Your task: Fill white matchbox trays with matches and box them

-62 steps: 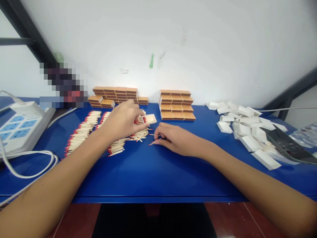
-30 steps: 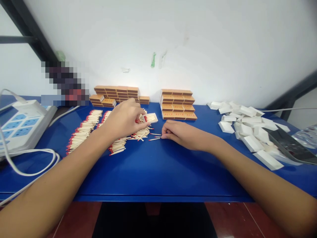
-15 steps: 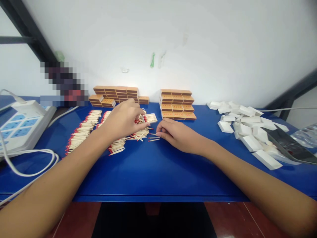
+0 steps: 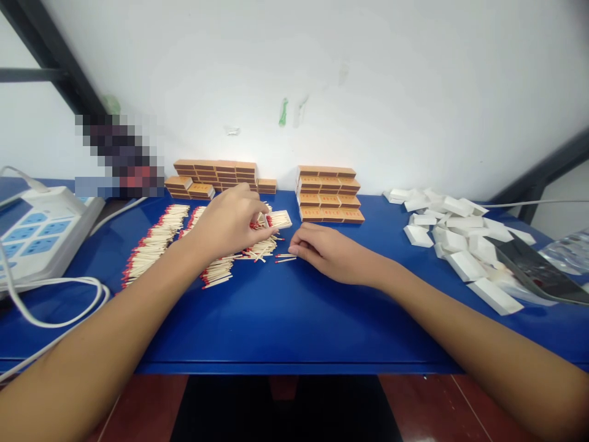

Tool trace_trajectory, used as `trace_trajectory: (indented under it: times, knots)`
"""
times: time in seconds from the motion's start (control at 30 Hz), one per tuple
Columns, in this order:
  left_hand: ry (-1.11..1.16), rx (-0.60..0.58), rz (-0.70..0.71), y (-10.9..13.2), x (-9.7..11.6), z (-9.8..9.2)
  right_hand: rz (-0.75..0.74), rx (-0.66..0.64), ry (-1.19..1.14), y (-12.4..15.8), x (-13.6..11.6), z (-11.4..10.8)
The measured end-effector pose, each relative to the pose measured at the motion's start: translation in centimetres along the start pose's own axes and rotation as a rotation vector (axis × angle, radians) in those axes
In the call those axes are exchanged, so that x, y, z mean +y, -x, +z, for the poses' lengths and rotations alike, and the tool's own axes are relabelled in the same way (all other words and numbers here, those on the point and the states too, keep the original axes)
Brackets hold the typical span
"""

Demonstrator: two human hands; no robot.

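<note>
My left hand (image 4: 230,221) grips a small white matchbox tray (image 4: 286,219) between thumb and fingers; red-tipped matches lie inside it. Beneath and around that hand is a loose heap of matches (image 4: 260,248). My right hand (image 4: 324,252) is just to the right, low over the blue table, thumb and forefinger pinched together on a match that the fingers mostly hide. Two loose matches (image 4: 285,260) lie at its fingertips, their red heads pointing left. Longer rows of matches (image 4: 154,242) spread to the left, partly covered by my left forearm.
Closed matchboxes are stacked along the wall, one stack (image 4: 216,172) at left and another (image 4: 329,196) at centre. White empty trays (image 4: 460,230) pile up at right, beside a dark flat object (image 4: 538,267). A power strip (image 4: 41,230) with white cables occupies the left side.
One of the loose matches by my right fingertips has gone from view under the fingers. The right hand has shifted very slightly; the left hand and its tray stay put.
</note>
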State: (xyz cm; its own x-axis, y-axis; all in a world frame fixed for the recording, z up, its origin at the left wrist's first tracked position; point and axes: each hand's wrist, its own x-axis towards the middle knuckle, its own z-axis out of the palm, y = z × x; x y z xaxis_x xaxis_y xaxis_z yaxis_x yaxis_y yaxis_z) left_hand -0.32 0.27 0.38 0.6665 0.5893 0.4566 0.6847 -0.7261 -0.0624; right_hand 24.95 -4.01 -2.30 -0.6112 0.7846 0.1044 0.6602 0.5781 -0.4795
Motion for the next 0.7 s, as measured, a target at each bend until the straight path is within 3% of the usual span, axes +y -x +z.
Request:
trace_trajectory:
  times: [0.27, 0.7]
  knots:
    - [0.01, -0.006, 0.003, 0.1, 0.0, 0.1, 0.036, -0.059, 0.004, 0.1, -1.4, 0.1]
    - [-0.003, 0.0, 0.033, 0.1, -0.2, 0.3, -0.015, -0.089, 0.177, 0.0, -1.3, 0.6]
